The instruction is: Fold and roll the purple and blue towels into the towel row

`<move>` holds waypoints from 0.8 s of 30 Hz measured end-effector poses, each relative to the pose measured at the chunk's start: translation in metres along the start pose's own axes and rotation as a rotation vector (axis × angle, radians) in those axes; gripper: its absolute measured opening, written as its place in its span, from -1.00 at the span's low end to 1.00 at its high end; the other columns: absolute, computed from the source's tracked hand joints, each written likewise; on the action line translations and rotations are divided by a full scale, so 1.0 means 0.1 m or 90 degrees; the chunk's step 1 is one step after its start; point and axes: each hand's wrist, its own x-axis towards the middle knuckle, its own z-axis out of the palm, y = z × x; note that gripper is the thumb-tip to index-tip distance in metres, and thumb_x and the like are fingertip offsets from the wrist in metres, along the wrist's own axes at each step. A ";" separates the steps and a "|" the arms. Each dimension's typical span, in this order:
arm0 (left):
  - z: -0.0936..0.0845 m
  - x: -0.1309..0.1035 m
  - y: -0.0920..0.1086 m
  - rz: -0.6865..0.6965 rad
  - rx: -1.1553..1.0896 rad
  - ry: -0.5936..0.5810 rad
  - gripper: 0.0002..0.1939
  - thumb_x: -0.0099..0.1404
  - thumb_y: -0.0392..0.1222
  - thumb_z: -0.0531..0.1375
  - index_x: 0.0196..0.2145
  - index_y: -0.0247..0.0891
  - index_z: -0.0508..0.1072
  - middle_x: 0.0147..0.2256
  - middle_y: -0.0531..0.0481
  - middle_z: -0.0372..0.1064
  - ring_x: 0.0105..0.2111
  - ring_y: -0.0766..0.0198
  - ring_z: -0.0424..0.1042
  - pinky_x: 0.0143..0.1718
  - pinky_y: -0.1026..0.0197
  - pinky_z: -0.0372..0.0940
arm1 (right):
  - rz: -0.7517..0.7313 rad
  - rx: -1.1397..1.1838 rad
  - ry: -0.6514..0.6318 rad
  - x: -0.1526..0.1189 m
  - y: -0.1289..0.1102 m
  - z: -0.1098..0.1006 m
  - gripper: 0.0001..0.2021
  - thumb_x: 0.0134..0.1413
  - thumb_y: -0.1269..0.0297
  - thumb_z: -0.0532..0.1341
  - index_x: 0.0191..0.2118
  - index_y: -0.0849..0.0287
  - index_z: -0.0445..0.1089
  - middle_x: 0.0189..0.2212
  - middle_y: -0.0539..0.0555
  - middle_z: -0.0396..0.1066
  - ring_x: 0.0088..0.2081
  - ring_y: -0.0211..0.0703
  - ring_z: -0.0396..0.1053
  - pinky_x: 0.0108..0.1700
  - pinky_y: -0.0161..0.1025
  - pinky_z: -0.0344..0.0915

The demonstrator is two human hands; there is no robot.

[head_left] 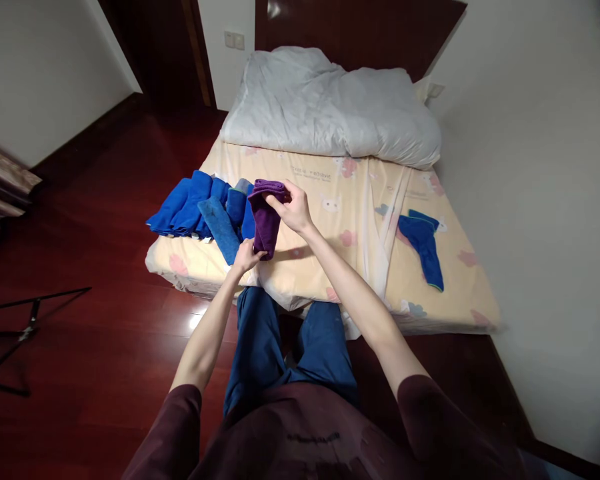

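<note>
A folded purple towel (267, 223) is held upright between my two hands, just above the front part of the bed. My right hand (294, 208) pinches its upper right edge, thumb in front. Its lower end is gripped by my left hand (247, 256), fingers closed at the bottom left corner. Right behind and left of it lie several folded blue towels (180, 203) in a row. A lighter blue folded cloth (219, 228) leans across the front of that row. Farther right, a loosely folded blue towel with a green edge (423, 247) lies apart.
The bed (330, 260) has a yellow patterned sheet under clear plastic. A bunched white quilt (330, 107) covers its head end. On the floor at left stand black tripod legs (27, 330). A wall (540, 200) borders the bed's right side.
</note>
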 end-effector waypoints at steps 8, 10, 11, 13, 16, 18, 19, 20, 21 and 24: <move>0.04 0.05 -0.17 -0.039 0.071 -0.010 -0.76 0.31 -0.16 0.40 -0.14 -0.33 0.56 -0.24 -0.18 0.48 -0.10 -0.03 0.47 -0.10 0.12 0.33 | 0.041 0.021 -0.015 -0.01 0.28 0.04 -0.33 0.11 -0.41 0.31 -0.04 0.17 0.58 -0.15 0.10 0.60 -0.11 -0.07 0.56 0.01 -0.13 0.53; 0.06 0.05 -0.18 -0.046 0.078 -0.012 -0.76 0.33 -0.16 0.39 -0.12 -0.33 0.56 -0.22 -0.18 0.49 -0.10 -0.02 0.47 -0.09 0.12 0.34 | 0.044 0.021 -0.015 -0.02 0.29 0.05 -0.33 0.11 -0.41 0.31 -0.05 0.17 0.58 -0.16 0.10 0.60 -0.12 -0.07 0.56 0.00 -0.13 0.53; 0.07 0.04 -0.19 -0.051 0.081 -0.011 -0.75 0.34 -0.15 0.39 -0.10 -0.33 0.56 -0.22 -0.19 0.48 -0.10 -0.02 0.48 -0.09 0.13 0.34 | 0.042 0.020 -0.019 -0.02 0.30 0.06 -0.32 0.12 -0.42 0.30 -0.03 0.17 0.57 -0.15 0.11 0.60 -0.11 -0.07 0.56 0.00 -0.13 0.53; 0.07 0.04 -0.20 -0.063 0.082 -0.008 -0.73 0.34 -0.12 0.39 -0.09 -0.34 0.56 -0.21 -0.19 0.48 -0.11 -0.02 0.48 -0.09 0.13 0.35 | 0.033 0.014 -0.034 -0.01 0.30 0.08 -0.30 0.15 -0.43 0.26 0.00 0.17 0.56 -0.12 0.13 0.61 -0.09 -0.07 0.55 0.01 -0.13 0.53; 0.07 0.06 -0.22 -0.078 0.071 -0.006 -0.74 0.34 -0.12 0.38 -0.11 -0.35 0.56 -0.22 -0.21 0.47 -0.11 -0.04 0.47 -0.06 0.10 0.36 | 0.024 0.003 -0.055 0.02 0.32 0.13 -0.28 0.18 -0.44 0.22 0.03 0.19 0.54 -0.09 0.15 0.61 -0.05 -0.05 0.55 0.06 -0.12 0.53; 0.05 0.09 -0.23 -0.082 0.049 -0.011 -0.75 0.33 -0.14 0.38 -0.13 -0.35 0.55 -0.22 -0.22 0.46 -0.08 -0.06 0.47 0.00 0.07 0.38 | 0.031 -0.001 -0.067 0.07 0.34 0.18 -0.26 0.20 -0.45 0.20 0.06 0.20 0.52 -0.05 0.18 0.60 0.01 -0.02 0.55 0.12 -0.08 0.52; 0.03 0.10 -0.23 -0.082 0.031 -0.007 -0.72 0.31 -0.16 0.39 -0.09 -0.36 0.54 -0.20 -0.23 0.46 -0.04 -0.08 0.46 0.04 0.04 0.38 | 0.036 -0.005 -0.074 0.10 0.36 0.19 -0.25 0.21 -0.45 0.19 0.10 0.20 0.50 0.00 0.20 0.59 0.06 0.01 0.54 0.17 -0.04 0.51; 0.02 0.10 -0.21 -0.082 0.011 0.010 -0.64 0.28 -0.17 0.42 -0.03 -0.38 0.52 -0.14 -0.25 0.47 0.01 -0.11 0.45 0.09 0.00 0.38 | 0.040 -0.012 -0.083 0.13 0.39 0.19 -0.22 0.20 -0.45 0.20 0.17 0.18 0.47 0.09 0.23 0.56 0.13 0.04 0.51 0.23 0.00 0.48; 0.00 0.06 -0.18 -0.085 -0.011 0.045 -0.50 0.23 -0.18 0.45 0.07 -0.39 0.48 -0.06 -0.29 0.46 0.08 -0.14 0.42 0.15 -0.05 0.36 | 0.043 -0.023 -0.093 0.14 0.42 0.17 -0.18 0.18 -0.45 0.23 0.26 0.16 0.41 0.19 0.26 0.50 0.23 0.07 0.46 0.31 0.06 0.43; 0.05 -0.32 -0.01 -0.125 -0.051 0.230 -0.13 0.22 -0.15 0.46 0.38 -0.37 0.20 0.26 -0.44 0.25 0.32 -0.21 0.22 0.32 -0.18 0.25 | 0.064 -0.079 -0.100 0.04 0.58 -0.05 0.08 0.00 -0.43 0.39 0.48 0.09 0.14 0.47 0.31 0.16 0.51 0.18 0.13 0.52 0.20 0.15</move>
